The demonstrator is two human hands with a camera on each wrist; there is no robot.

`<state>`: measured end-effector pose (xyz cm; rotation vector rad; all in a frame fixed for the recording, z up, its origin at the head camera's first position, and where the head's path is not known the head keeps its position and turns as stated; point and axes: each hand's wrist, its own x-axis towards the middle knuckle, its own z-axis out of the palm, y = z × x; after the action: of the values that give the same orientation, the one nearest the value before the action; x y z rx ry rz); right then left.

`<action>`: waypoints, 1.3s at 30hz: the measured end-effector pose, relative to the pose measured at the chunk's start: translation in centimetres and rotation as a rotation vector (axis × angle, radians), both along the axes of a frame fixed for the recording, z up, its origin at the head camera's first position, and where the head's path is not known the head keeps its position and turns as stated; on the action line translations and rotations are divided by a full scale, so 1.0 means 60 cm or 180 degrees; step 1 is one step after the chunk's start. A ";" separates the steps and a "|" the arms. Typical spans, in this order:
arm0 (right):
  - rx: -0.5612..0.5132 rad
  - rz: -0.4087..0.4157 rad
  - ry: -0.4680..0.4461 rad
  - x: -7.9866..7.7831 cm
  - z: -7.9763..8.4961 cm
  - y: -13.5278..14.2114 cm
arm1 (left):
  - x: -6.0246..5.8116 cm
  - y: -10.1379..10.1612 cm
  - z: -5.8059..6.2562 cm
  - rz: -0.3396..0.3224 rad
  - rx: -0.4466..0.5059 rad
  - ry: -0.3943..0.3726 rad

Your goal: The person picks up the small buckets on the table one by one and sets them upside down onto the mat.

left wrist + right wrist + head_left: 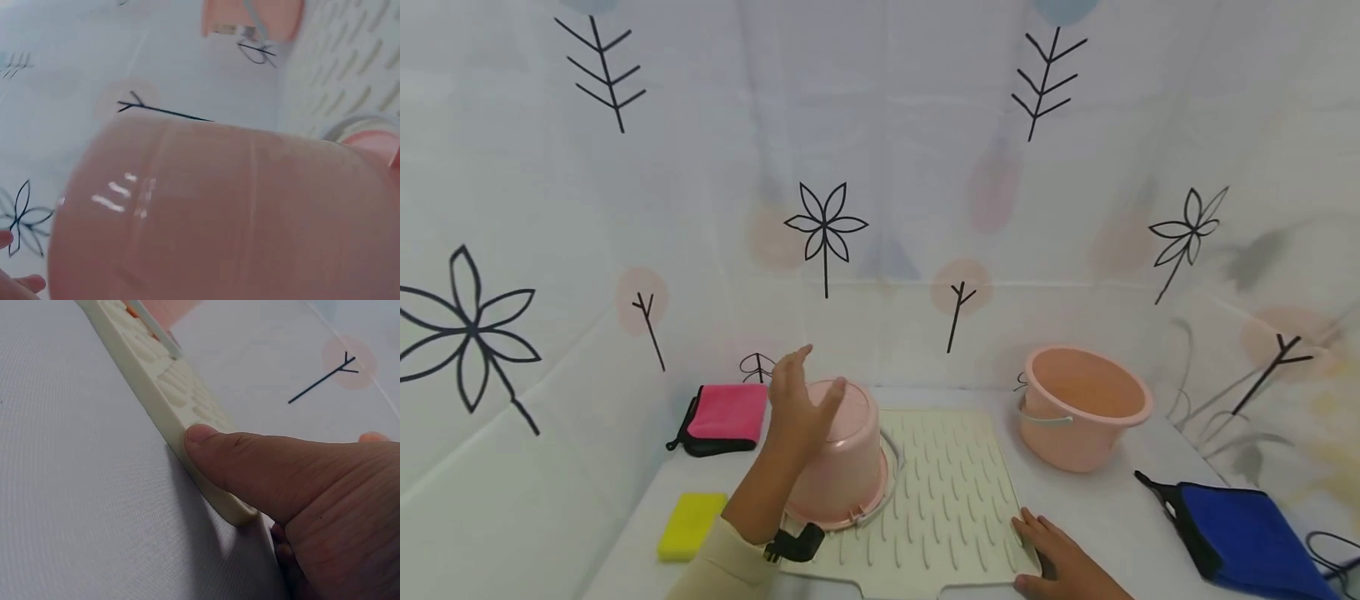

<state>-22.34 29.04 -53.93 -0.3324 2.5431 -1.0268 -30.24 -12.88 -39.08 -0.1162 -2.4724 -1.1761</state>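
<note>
An upside-down pink bucket [838, 467] stands on the left part of a cream washboard [955, 492] with raised ridges. My left hand [797, 408] is raised at the bucket's left side, its fingers spread and pointing up near the base. In the left wrist view the bucket [219, 212] fills the lower half, and a few fingertips show at the left edge. At the washboard's near right corner, my right hand [1060, 558] grips the edge. The right wrist view shows its thumb [212, 440] on the washboard's rim, with other fingers partly hidden under the hand.
A second pink bucket [1082, 408] stands upright at the back right. A blue cloth pouch [1255, 533] lies at the right, a pink one [726, 414] at the back left. A yellow sponge [691, 525] sits at the left. A patterned curtain [880, 125] hangs behind.
</note>
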 end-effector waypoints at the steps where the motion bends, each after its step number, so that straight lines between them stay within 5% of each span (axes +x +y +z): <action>1: 0.0007 0.0044 0.0025 0.000 -0.002 0.003 | 0.006 -0.012 0.000 -0.0018 0.0191 0.0069; 5: 0.0042 -0.0012 0.0012 -0.003 -0.006 0.005 | 0.033 -0.064 -0.006 0.0065 0.0518 -0.0012; 10: 0.0055 0.0045 0.0064 -0.001 -0.004 0.005 | 0.064 -0.109 -0.044 0.0138 0.0561 -0.0578; 16: 0.0028 -0.0038 0.0020 0.004 0.005 0.001 | 0.077 -0.127 -0.119 -0.0111 0.0176 -0.1410; 20: 0.0040 -0.0118 -0.0015 0.002 0.005 -0.003 | 0.084 -0.130 -0.150 -0.0417 -0.0292 -0.1771; 27: 0.0024 0.0157 0.0157 0.007 0.001 0.004 | 0.095 -0.137 -0.195 -0.0610 -0.0761 -0.1904; 34: 0.0104 -0.0281 -0.0016 0.004 0.007 -0.006 | 0.089 -0.135 -0.214 -0.0592 -0.0950 -0.1987; 39: -0.0001 -0.0213 -0.0001 0.005 0.001 -0.002 | 0.089 -0.134 -0.221 -0.0533 -0.0900 -0.2200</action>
<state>-22.02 28.95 -53.88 -0.2488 2.5696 -1.0513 -24.87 -20.90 -52.32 0.0123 -3.2884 -1.0421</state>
